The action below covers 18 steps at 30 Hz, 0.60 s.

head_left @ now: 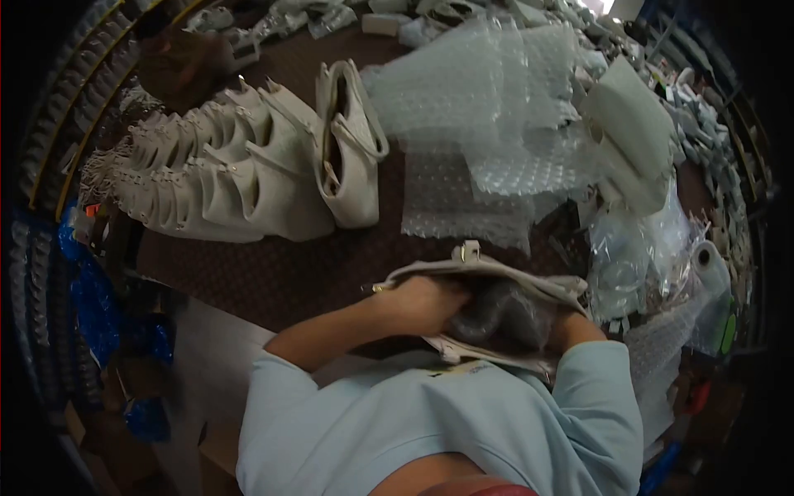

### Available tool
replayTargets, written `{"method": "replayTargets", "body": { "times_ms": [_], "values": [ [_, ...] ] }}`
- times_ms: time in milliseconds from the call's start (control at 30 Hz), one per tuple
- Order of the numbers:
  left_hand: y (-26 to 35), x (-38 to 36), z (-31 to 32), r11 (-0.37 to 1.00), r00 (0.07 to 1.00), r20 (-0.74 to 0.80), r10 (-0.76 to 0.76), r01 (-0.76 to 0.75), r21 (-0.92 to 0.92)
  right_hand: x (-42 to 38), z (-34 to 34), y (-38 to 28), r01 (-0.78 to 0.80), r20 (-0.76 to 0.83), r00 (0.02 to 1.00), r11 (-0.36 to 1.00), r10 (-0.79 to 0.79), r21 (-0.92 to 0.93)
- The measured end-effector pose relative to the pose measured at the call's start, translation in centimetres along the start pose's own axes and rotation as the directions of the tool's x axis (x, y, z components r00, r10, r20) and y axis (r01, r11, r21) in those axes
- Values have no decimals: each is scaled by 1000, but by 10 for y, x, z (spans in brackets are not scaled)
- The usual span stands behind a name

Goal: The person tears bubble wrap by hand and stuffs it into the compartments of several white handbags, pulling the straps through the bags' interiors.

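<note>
A cream handbag [496,273] lies open at the near edge of the brown table [273,273], close to my body. My left hand [426,302] is pushed into its mouth, fingers closed on grey stuffing material [504,314] inside. My right hand is hidden inside the bag; only the wrist and light blue sleeve [579,331] show at the bag's right side. What the right hand grips cannot be seen.
A row of several cream handbags [248,165] lies at the left of the table, one standing upright [351,140]. Sheets of bubble wrap [488,124] cover the middle back. More bags [633,132], plastic pouches [628,256] and a bubble wrap roll [711,273] crowd the right.
</note>
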<state>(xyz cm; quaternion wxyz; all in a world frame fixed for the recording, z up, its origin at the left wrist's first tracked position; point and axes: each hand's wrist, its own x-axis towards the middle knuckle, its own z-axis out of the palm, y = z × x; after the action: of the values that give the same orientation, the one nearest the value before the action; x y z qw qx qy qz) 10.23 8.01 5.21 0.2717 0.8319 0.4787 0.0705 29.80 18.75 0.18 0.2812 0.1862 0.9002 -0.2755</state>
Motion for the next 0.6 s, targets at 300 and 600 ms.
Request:
{"method": "replayTargets", "body": {
  "times_ms": [300,600],
  "values": [
    [-14,1,12,995,993,-81,-87,84,-45,-10,4,-1,-36,84,996,985,22,166],
    [1,9,-2,997,996,67,-64,68,-48,-28,6,-3,-32,86,996,968,11,247]
  ]
}}
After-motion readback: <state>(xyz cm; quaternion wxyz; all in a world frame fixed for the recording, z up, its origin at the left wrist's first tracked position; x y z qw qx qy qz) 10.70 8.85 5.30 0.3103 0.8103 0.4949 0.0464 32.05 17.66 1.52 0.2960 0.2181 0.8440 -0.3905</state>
